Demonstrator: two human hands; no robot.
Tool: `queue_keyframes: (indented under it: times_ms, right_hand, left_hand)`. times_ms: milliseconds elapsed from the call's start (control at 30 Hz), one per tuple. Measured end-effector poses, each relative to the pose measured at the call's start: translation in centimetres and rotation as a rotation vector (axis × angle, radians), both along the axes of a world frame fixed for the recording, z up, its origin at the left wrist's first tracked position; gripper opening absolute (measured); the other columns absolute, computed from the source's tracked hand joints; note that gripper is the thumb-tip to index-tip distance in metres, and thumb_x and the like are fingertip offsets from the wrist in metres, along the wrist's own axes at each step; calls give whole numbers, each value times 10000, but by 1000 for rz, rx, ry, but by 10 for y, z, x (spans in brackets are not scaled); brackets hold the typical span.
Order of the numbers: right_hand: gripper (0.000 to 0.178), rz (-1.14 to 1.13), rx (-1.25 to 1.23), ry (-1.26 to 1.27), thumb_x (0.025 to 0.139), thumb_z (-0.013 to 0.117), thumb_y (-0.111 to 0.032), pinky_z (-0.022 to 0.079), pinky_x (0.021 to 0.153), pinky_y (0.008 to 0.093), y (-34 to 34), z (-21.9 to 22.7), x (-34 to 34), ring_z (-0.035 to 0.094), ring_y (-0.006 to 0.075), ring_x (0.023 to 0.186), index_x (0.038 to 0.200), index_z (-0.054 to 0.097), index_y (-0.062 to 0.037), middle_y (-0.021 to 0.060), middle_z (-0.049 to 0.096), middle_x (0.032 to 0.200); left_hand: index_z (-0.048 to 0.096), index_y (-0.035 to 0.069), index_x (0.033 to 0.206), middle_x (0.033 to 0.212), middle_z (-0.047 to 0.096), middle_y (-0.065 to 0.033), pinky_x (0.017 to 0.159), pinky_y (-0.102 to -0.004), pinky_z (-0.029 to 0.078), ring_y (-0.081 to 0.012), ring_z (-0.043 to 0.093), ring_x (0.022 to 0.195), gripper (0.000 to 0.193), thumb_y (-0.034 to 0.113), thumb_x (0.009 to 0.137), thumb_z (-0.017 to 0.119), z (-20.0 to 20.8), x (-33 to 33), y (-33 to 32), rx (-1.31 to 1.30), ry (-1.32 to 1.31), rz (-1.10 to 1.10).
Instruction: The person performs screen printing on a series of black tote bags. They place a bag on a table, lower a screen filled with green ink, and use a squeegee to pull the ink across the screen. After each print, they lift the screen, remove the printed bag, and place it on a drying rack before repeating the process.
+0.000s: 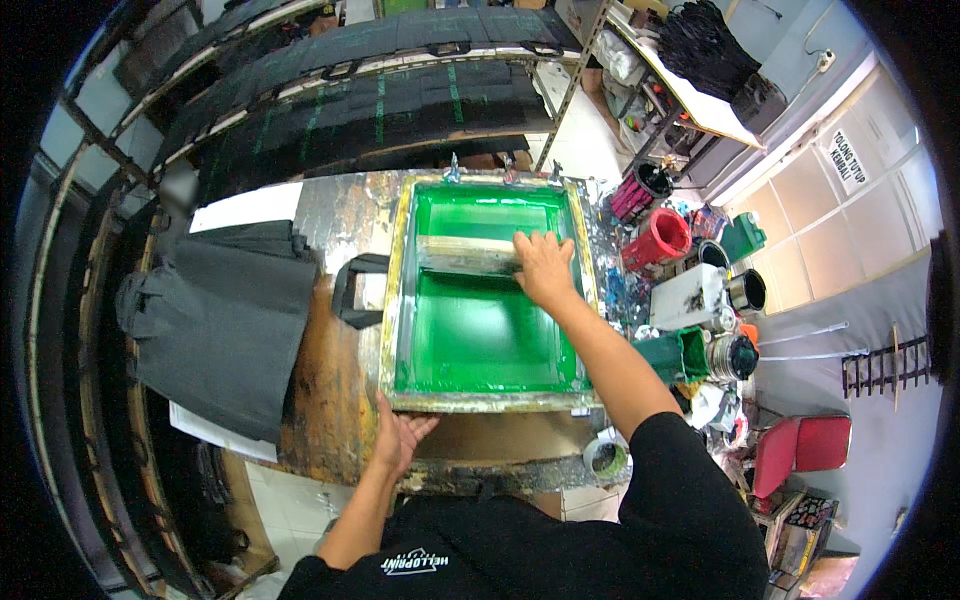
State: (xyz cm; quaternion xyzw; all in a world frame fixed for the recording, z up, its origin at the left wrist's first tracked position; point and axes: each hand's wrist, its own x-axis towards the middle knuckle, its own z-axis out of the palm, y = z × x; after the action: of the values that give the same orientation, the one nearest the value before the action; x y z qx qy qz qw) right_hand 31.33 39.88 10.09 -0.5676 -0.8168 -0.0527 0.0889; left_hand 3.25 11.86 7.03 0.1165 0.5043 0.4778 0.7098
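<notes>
My right hand (545, 268) is closed over the right end of a long wooden squeegee (465, 254), which lies crosswise inside a screen printing frame (392, 330). Green ink coats the mesh (490, 340) in front of the squeegee and behind it. At the frame's near left corner is my left hand (400, 440), palm up, with its fingers stretched out just below the edge and its thumb against the corner. From under the frame's left side sticks out a dark strap loop (358, 290). Metal clamps (510, 172) stand along the far edge.
Dark fabric bags (230, 320) lie stacked on the worn wooden table (330, 420) to the left. Ink pots, including a red bucket (660, 238), and a white container (690, 297) crowd the right side. A tape roll (606, 455) sits at the near edge. Racks of printed dark fabric (370, 110) stand behind.
</notes>
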Motion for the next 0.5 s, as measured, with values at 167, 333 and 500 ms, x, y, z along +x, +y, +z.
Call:
queue_keyframes:
  times_ms: [167,333,500]
  right_hand:
    - [776,0,-18,-24,707,945,-276,387,955,568,111,-20,8,567,319,1200,1362,540,-179,88,626,1224]
    - [773,38,-135,-52,750,932,-322,393,1046,669,182,-24,21,576,343,1238,1399,534,-191,95,635,1257]
    - [763,28,-167,-55,762,917,-355,418,1013,643,189,5,13,586,326,1224,1402,533,-195,79,639,1241]
  left_hand:
    - [102,11,1672,1614,376,-301,1167,-526,482,-436,511,1429,1082,838,1003,303,1,2,-1,-90,-7,37]
    - [118,15,1666,1606,371,-318,1160,-520,494,-427,516,1422,1082,842,998,319,-6,-2,5,-164,-32,29]
    - [476,-155,1404,1229,684,-365,986,-495,612,-400,738,1117,1247,959,903,224,-27,-33,7,-442,110,-280]
